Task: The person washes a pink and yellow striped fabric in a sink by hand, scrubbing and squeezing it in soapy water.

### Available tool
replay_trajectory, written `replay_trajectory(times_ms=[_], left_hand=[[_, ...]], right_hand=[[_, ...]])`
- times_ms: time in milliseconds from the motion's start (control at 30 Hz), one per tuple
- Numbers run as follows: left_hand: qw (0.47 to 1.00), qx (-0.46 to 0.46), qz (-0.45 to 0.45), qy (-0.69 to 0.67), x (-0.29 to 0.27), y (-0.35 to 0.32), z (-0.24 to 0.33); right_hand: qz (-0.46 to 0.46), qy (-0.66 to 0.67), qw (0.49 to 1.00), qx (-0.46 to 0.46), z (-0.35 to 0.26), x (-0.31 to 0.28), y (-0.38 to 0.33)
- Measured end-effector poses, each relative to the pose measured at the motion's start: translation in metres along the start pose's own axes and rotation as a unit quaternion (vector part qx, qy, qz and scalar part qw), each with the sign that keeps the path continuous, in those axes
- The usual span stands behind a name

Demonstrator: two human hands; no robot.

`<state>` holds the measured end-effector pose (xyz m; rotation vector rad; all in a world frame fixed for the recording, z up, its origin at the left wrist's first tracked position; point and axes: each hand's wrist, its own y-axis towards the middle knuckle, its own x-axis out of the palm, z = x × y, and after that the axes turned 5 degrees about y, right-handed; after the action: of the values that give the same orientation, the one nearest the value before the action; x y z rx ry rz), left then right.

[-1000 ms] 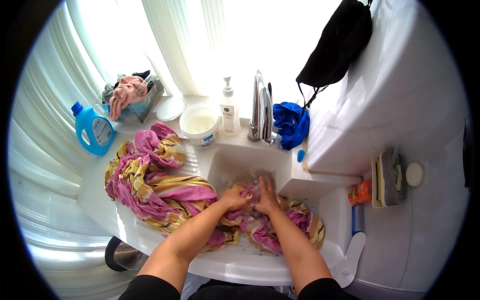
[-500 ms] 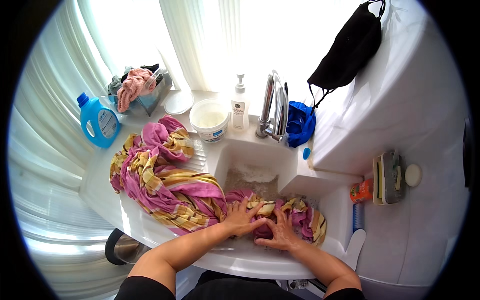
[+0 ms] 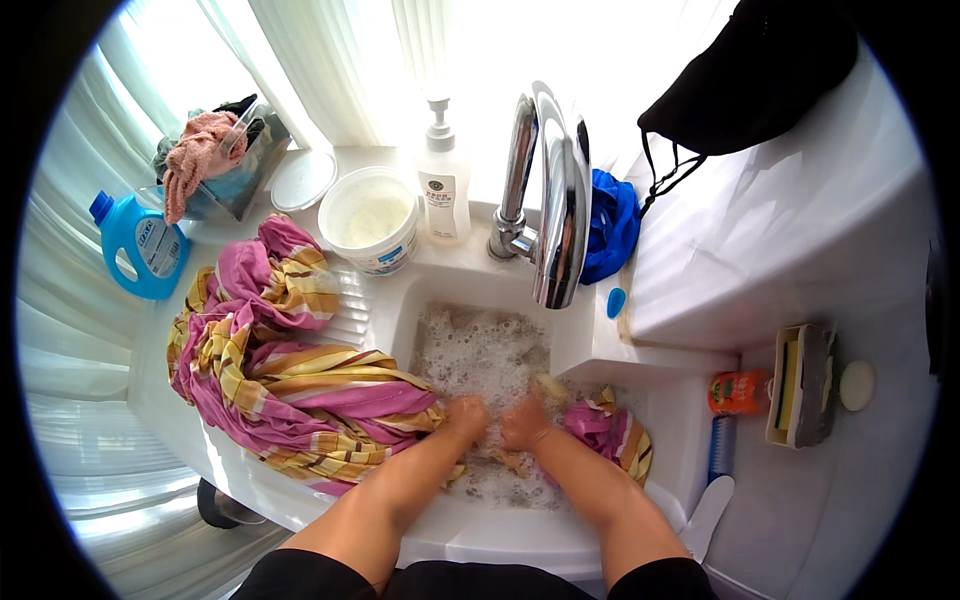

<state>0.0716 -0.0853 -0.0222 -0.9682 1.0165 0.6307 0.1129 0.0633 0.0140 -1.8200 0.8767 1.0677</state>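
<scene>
My left hand and my right hand are side by side in the foamy water of the white sink, both closed on the wet pink and yellow striped cloth. Most of that cloth is heaped on the draining board to the left. Another fold lies over the sink's right edge. Suds hide my fingertips and the part of the cloth under water.
A chrome tap arches over the basin. Behind it stand a soap pump bottle, a white tub and a blue rag. A blue detergent bottle stands far left. Sponge holder and brush lie right.
My view has come much closer to the sink. My hands have pushed deeper into the suds, from the basin's near edge toward its middle, still gripping the cloth.
</scene>
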Motion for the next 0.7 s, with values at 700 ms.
replay_trajectory(times_ms=[700], left_hand=[[0.958, 0.070, -0.018, -0.279, -0.104, -0.009, -0.009]], right_hand=[[-0.087, 0.362, 0.920, 0.121, -0.014, -0.113, -0.009]])
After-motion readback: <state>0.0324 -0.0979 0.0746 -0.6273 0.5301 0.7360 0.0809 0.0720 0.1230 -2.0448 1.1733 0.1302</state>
